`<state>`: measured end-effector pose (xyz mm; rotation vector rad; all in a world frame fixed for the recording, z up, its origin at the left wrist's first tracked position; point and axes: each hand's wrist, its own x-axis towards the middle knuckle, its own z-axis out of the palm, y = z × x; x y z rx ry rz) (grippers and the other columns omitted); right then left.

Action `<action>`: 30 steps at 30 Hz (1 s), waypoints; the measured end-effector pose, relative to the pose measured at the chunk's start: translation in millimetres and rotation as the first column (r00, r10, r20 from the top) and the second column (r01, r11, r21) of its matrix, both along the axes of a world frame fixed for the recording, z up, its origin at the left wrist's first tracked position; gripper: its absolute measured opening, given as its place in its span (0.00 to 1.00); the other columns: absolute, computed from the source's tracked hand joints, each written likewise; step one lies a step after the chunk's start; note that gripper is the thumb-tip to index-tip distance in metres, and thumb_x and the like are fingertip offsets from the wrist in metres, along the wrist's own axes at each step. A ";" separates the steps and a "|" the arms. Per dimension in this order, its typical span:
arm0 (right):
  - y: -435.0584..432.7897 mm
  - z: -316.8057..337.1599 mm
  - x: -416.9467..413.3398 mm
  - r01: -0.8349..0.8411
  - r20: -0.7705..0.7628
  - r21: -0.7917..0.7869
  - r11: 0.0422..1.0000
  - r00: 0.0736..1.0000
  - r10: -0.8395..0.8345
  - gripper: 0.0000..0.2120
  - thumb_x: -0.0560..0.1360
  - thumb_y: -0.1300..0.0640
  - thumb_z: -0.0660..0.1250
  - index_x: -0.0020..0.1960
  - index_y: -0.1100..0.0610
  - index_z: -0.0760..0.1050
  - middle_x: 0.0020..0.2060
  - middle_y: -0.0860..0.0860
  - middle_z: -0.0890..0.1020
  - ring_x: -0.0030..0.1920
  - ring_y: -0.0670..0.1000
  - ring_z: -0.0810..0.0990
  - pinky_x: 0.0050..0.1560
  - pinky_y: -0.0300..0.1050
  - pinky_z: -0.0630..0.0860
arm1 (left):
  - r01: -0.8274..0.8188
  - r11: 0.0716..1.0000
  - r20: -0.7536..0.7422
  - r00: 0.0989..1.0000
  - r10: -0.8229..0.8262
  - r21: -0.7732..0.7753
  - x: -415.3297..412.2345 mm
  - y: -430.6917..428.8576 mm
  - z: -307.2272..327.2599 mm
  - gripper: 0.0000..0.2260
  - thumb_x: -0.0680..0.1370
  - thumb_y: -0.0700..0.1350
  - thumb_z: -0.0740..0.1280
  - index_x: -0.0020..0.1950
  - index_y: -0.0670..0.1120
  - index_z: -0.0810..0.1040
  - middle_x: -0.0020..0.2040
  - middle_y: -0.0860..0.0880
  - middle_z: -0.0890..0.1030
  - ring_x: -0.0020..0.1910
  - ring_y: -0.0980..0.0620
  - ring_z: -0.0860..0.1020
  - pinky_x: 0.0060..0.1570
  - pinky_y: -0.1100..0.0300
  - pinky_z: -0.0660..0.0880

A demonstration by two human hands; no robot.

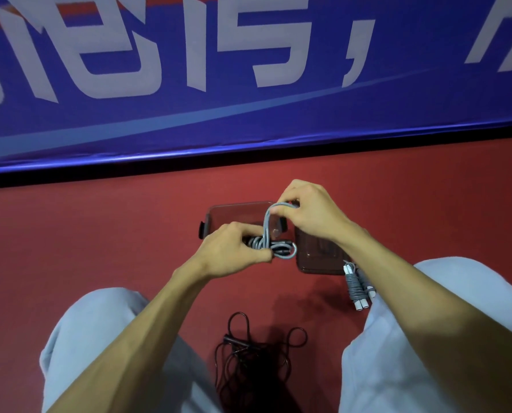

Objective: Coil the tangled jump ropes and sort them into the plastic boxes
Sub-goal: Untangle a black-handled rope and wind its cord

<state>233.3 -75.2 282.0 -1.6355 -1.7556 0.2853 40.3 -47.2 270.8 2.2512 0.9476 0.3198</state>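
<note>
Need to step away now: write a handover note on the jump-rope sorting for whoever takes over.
Left hand grips the half-wound grey jump rope; right hand pinches its free loop, by the left clear plastic box.
Done: one coiled grey rope with white handles lies beside the right clear plastic box.
Left: finish this coil, untangle the tangled black rope, box all three.

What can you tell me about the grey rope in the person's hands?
The grey rope is a thin, smooth-looking cord, partly wound into a small bundle with dark handles lying across it. The left hand grips the bundle, and the right hand pinches one loop drawn up from it. It is held above the red floor, over a clear box.
</note>
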 end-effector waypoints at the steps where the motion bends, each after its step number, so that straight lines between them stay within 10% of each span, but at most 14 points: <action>1: 1.6 -1.3 4.0 0.023 0.004 0.001 1.000 1.000 -0.023 0.08 0.72 0.50 0.73 0.37 0.53 0.82 0.40 0.50 0.79 0.41 0.48 0.78 0.46 0.44 0.73 | -0.002 0.996 0.094 0.995 0.011 -0.091 -1.3 -0.9 4.7 0.08 0.66 0.54 0.68 0.43 0.57 0.82 0.30 0.57 0.72 0.30 0.55 0.67 0.34 0.59 0.67; 8: 0.0 -4.8 13.7 -0.023 -0.010 -0.089 0.996 1.000 0.022 0.14 0.75 0.48 0.70 0.33 0.52 0.78 0.35 0.45 0.80 0.37 0.44 0.79 0.42 0.42 0.72 | -0.136 0.918 0.490 0.811 0.319 -0.374 -8.6 3.5 22.5 0.11 0.78 0.36 0.63 0.47 0.48 0.83 0.37 0.55 0.82 0.34 0.59 0.76 0.30 0.67 0.73; 12: -6.1 0.2 5.8 -0.126 -0.116 -0.256 0.958 0.988 0.099 0.16 0.78 0.51 0.66 0.34 0.56 0.76 0.27 0.48 0.82 0.26 0.43 0.77 0.34 0.36 0.72 | -0.088 0.831 0.530 0.733 0.427 -0.549 -2.3 3.1 21.7 0.17 0.77 0.39 0.59 0.53 0.56 0.84 0.48 0.56 0.84 0.42 0.56 0.79 0.38 0.61 0.75; 23: -20.5 11.2 -10.8 -0.382 -0.351 -0.419 0.824 0.905 0.241 0.11 0.82 0.61 0.56 0.44 0.59 0.73 0.31 0.53 0.80 0.27 0.48 0.75 0.35 0.44 0.74 | -0.053 0.606 0.447 0.625 0.640 -0.794 3.2 3.0 25.4 0.11 0.77 0.48 0.59 0.46 0.52 0.81 0.32 0.49 0.76 0.28 0.52 0.72 0.36 0.58 0.73; 30: -16.1 2.4 -15.5 -0.127 -0.106 -0.239 0.963 0.989 0.104 0.09 0.77 0.59 0.59 0.46 0.50 0.77 0.28 0.49 0.80 0.26 0.46 0.73 0.31 0.41 0.71 | -0.092 0.568 0.433 0.552 0.713 -0.818 2.5 11.7 21.7 0.08 0.76 0.49 0.60 0.42 0.50 0.78 0.33 0.50 0.74 0.28 0.51 0.71 0.34 0.60 0.71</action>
